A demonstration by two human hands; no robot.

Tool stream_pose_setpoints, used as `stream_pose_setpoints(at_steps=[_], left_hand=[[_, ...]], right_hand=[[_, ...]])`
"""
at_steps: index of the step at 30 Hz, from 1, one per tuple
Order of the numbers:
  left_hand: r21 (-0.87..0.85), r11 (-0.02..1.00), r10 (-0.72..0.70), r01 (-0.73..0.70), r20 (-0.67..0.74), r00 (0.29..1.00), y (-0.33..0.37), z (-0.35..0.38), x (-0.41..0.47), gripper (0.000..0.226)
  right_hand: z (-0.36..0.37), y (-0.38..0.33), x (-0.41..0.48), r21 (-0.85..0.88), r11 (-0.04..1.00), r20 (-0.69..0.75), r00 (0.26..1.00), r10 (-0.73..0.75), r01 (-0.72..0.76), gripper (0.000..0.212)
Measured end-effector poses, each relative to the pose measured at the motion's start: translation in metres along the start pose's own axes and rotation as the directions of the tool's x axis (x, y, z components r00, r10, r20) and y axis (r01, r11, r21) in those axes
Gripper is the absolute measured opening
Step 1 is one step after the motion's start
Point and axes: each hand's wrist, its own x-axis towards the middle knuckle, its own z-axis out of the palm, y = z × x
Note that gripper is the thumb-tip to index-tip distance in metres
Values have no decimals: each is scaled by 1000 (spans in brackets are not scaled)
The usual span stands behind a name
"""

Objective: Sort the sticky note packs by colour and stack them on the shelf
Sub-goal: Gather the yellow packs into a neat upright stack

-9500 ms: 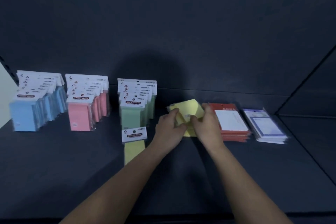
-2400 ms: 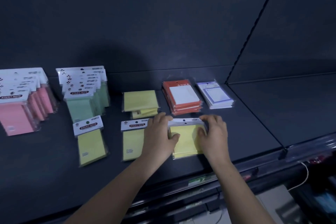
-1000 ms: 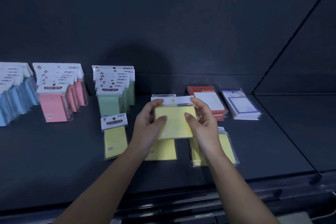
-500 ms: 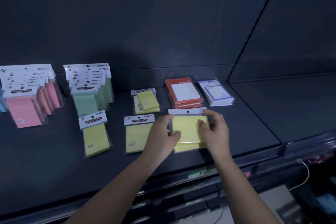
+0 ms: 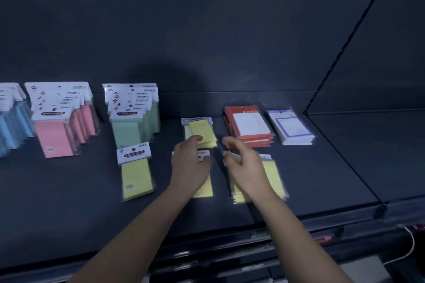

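Both hands are hovering side by side and gripping nothing. The left hand (image 5: 190, 165) is hanging with its fingers loosely curled, and the right hand (image 5: 247, 167) is holding thumb and fingers apart with nothing between them. Motion blur is hiding whether either one is touching what lies below.

Under the left palm a single yellow pack (image 5: 203, 188) is lying flat, and under the right wrist a short yellow stack (image 5: 272, 174) is sitting. Just past the left fingertips a loose yellow pile (image 5: 202, 130) is waiting with its top pack askew. Off to the left hand's outer side another yellow pack (image 5: 136, 177) is lying alone.

Further out that way, the green row (image 5: 128, 131), pink row (image 5: 54, 138) and blue row (image 5: 11, 131) are standing sorted. Beyond the right fingers, orange packs (image 5: 250, 125) and purple-bordered packs (image 5: 291, 127) are lying stacked on the shelf (image 5: 322, 167).

The sorting is looking mostly done. Yellow is the colour left over, spread across four spots and needing gathering into one stack.
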Motion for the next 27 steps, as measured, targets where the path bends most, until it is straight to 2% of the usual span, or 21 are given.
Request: stream_pose_setpoints(at_steps=[3, 7, 11, 13, 16, 18, 20, 22, 24, 27], left_hand=[[41, 995, -92, 89, 85, 992, -7, -6, 7, 51], [-61, 988, -128, 139, 154, 980, -15, -8, 15, 51], [-215, 952, -181, 219, 183, 966, -19, -13, 28, 53], [-306, 925, -189, 225, 142, 972, -18, -16, 32, 50], [-425, 888, -213, 176, -41, 976, -18, -21, 33, 29], [-510, 848, -244, 143, -136, 960, -19, -25, 33, 16], [-596, 793, -277, 127, -168, 946, -19, -27, 35, 5], [-671, 732, -301, 120, -161, 940, -18, -28, 32, 10], [-715, 690, -309, 114, -148, 940, -21, -30, 27, 16], [-733, 673, -304, 98, -153, 940, -29, -39, 19, 25]], right_hand=[[17, -8, 21, -19, 998, 143, 987, 68, -66, 46], [34, -12, 44, -47, 986, 166, 972, 164, -158, 53], [45, -12, 54, 25, 974, 155, 964, 217, -224, 49], [50, -12, 56, 110, 964, 97, 968, 233, -243, 41], [55, -17, 56, 329, 909, 10, 963, 270, -258, 24], [57, -21, 54, 515, 815, 12, 953, 302, -265, 16], [57, -26, 53, 660, 703, 39, 946, 321, -265, 15], [57, -28, 49, 734, 633, 48, 949, 312, -245, 18], [57, -30, 44, 726, 651, 52, 963, 266, -219, 26], [58, -34, 39, 621, 758, 126, 980, 154, -199, 37]])
